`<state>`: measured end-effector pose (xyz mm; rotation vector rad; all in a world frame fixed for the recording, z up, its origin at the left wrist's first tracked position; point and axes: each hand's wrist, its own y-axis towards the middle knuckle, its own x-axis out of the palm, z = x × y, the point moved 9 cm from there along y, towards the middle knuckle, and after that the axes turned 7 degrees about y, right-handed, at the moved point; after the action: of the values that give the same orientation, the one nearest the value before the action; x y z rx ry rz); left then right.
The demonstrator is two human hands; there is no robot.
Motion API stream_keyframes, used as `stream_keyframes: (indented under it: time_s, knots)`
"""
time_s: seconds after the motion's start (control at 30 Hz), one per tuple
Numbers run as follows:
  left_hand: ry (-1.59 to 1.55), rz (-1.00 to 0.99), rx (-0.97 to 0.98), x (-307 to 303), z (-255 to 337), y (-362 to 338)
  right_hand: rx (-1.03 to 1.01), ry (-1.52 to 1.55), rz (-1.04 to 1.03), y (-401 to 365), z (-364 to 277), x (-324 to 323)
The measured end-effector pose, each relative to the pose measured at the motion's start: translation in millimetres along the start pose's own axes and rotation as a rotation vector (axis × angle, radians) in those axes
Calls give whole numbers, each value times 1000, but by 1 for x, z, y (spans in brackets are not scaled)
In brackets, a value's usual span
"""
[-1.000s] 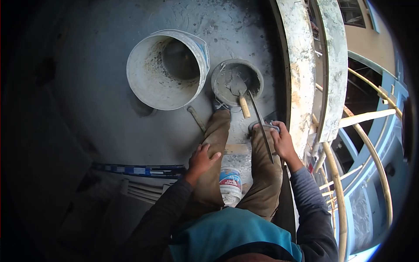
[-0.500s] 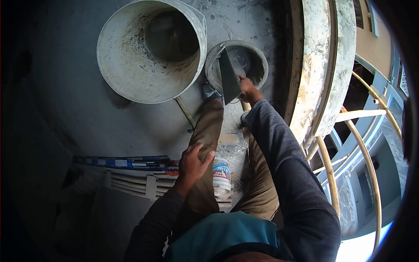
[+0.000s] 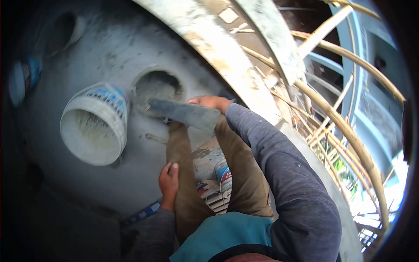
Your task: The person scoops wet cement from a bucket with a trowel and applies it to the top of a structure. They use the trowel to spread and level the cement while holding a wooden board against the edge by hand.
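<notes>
In the head view, the right hand (image 3: 207, 102) grips the trowel (image 3: 185, 115), whose handle is hidden behind the blade, across the near right rim of the basin (image 3: 134, 94); contact is unclear. The left hand (image 3: 168, 181) lies against the left leg (image 3: 183, 150), its finger curl hard to tell. Blurred grey mix (image 3: 159, 91) sits in the basin; left of it, the bucket (image 3: 104, 94) is crusted inside. Two far-left containers (image 3: 24, 81) fade into shadow

Glare whites out the lower right; the floor (image 3: 144, 187) fades to near-black at left. Blur softens the grey blade (image 3: 185, 115); dark vignetting rounds the corners.
</notes>
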<state>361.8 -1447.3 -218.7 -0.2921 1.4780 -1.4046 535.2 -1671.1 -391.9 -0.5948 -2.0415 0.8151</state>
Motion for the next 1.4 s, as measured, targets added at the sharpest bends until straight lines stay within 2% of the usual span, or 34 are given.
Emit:
stream_keyframes:
  time_s: [0.03,0.07,0.1,0.13,0.2,0.23,0.27,0.33,0.4,0.5,0.53,0.6,0.67,0.73,0.8,0.87,0.93,1.0,1.1,1.27,1.33,1.4]
  knots:
    - [26,-35,-1,5,5,1,-3,-122,-5,-34,-6,-4]
    - [55,-55,-15,6,14,1,-6,-89,57,-74,-7,-18]
    - [81,-80,25,11,27,3,-85,-122,20,-105,-14,-22]
    - [188,-23,41,10,35,7,-168,-164,-29,-128,-18,-25]
    - [320,41,74,14,56,19,-222,-206,61,-192,-6,-55]
    - [389,144,228,18,84,29,-219,-236,114,-228,1,-72]
    - [454,242,385,24,116,35,-148,-244,173,-278,-11,-85]
    - [573,301,541,56,179,56,-134,-132,276,-345,21,-121]
    - [645,332,682,100,239,72,-37,-143,427,-409,54,-153]
    - [806,310,707,168,319,82,29,-246,634,-487,109,-192]
    - [854,325,744,187,341,83,29,-226,638,-503,125,-197]
    - [870,378,752,216,369,97,282,-184,695,-532,179,-209]
    - [884,433,757,232,390,106,248,-141,716,-545,232,-219]
    - [1020,438,621,236,409,117,211,-104,746,-551,270,-221]
    - [1050,389,624,240,422,123,328,-204,834,-561,303,-227]
    - [1083,287,583,244,424,128,317,-221,832,-560,326,-229]
    - [1074,295,625,246,424,130,308,-231,823,-555,344,-226]
    - [1110,325,704,248,426,133,374,-237,856,-552,349,-223]
    - [1227,347,739,253,428,136,350,-315,850,-535,358,-221]
    - [1277,317,666,255,426,144,400,-321,896,-500,355,-219]
    - [1269,318,667,255,425,145,516,-470,826,-491,347,-210]
    - [1236,310,663,254,425,144,527,-458,822,-500,348,-201]
